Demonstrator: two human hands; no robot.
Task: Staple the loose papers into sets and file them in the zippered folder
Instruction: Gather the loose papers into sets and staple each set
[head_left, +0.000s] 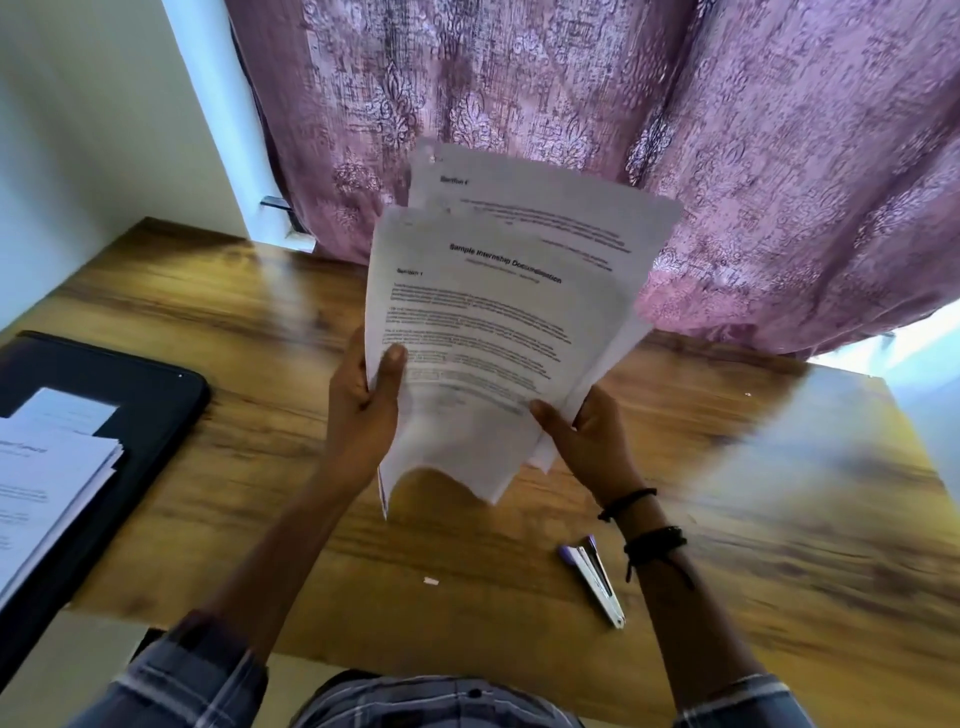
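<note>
I hold a fanned bunch of loose printed papers upright above the wooden table. My left hand grips their left edge, thumb on the front sheet. My right hand pinches the lower right corner. A purple and silver stapler lies on the table below my right wrist, touched by neither hand. The black zippered folder lies open at the left edge of the table, with a stack of papers resting on it.
A pink patterned curtain hangs behind the table's far edge. A small white scrap lies near the front edge. A white wall stands at the left. Bare wood spreads to the right of the stapler.
</note>
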